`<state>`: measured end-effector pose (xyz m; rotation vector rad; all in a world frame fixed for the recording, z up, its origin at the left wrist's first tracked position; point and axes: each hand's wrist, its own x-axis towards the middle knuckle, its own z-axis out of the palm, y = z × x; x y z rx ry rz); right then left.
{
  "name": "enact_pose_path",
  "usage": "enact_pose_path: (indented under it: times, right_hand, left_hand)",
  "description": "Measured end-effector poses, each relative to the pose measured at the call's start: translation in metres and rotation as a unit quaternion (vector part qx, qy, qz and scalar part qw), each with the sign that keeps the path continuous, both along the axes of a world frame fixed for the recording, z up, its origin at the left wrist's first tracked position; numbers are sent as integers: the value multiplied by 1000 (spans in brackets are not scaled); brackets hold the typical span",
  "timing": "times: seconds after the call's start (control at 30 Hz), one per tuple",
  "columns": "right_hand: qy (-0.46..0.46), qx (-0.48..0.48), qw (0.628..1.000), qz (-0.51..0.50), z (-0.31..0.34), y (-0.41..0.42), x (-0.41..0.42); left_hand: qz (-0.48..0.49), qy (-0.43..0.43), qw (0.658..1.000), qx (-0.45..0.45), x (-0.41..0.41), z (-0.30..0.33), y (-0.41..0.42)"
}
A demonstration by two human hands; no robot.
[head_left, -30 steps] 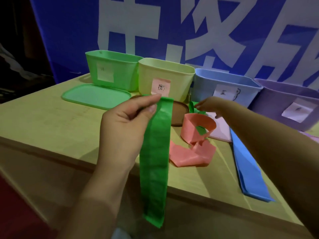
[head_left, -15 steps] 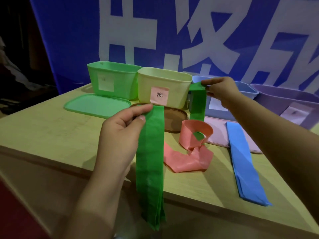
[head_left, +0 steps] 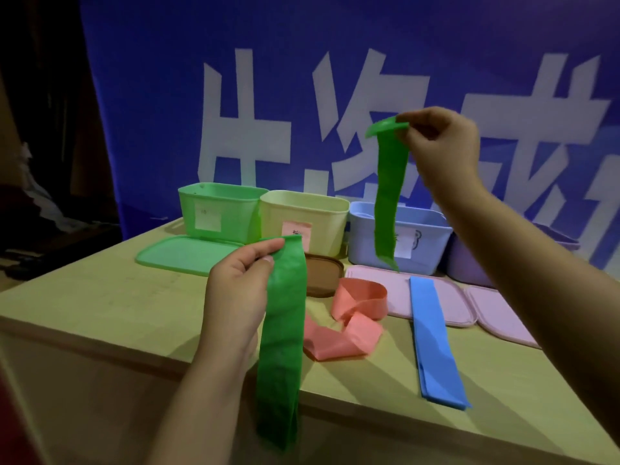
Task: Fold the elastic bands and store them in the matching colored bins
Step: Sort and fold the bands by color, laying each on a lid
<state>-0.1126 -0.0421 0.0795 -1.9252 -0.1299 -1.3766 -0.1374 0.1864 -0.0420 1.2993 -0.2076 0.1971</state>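
Fingers [head_left: 268, 251] of the left hand [head_left: 240, 290] are curled, thumb against forefinger, pinching the top of a green band [head_left: 283, 347]. That band hangs straight down past the front edge of the bench [head_left: 100, 310], its lower end below the bench top.

Just beyond it on the bench lies a pink band [head_left: 349, 320], loosely looped and crumpled. To its right a blue band [head_left: 436, 344] lies flat and folded lengthwise, its far end resting on a pale pink lid [head_left: 396, 286]. A second pale pink lid [head_left: 500, 313] sits beside that one, a brown lid [head_left: 322, 273] lies left of them, and a green lid [head_left: 181, 255] lies further left.

Behind the lids stands a row of bins: a green bin [head_left: 218, 209] with a white label, a pale yellow bin [head_left: 302, 213] with a pink label, a blue bin [head_left: 416, 233] with a white label and a purple bin [head_left: 469, 263] largely hidden by the right forearm. Each label carries handwriting too small or blurred to read.

Higher up, the right hand [head_left: 439, 146] pinches the top of a second green band [head_left: 389, 199] between thumb and curled fingers; it dangles in the air in front of the blue bin, clear of the bench.

At the back hangs a blue banner [head_left: 151, 95] with large white Chinese characters, cut off by the frame and not fully readable.
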Motion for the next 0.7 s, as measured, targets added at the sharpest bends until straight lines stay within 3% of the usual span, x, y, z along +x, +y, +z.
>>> enact_pose_path:
  times: [0.13,0.23,0.43,0.7]
  right_hand:
    - [-28,-66,997,-25,12,17,-37]
    - [0,-55,998,-40,11,32,-64]
    - [41,91,973,209,-3,67,-120]
    - [114,192,930,292,-92,97,-137]
  left_hand:
    - [0,-2,1000,6,-11,6,-3]
    - [-7,-14,1000,-2,-18,11,-5]
    - [-53,-48,996,-50,-36,21,-6]
    - [-99,-128,987,-19,-60,19,-1]
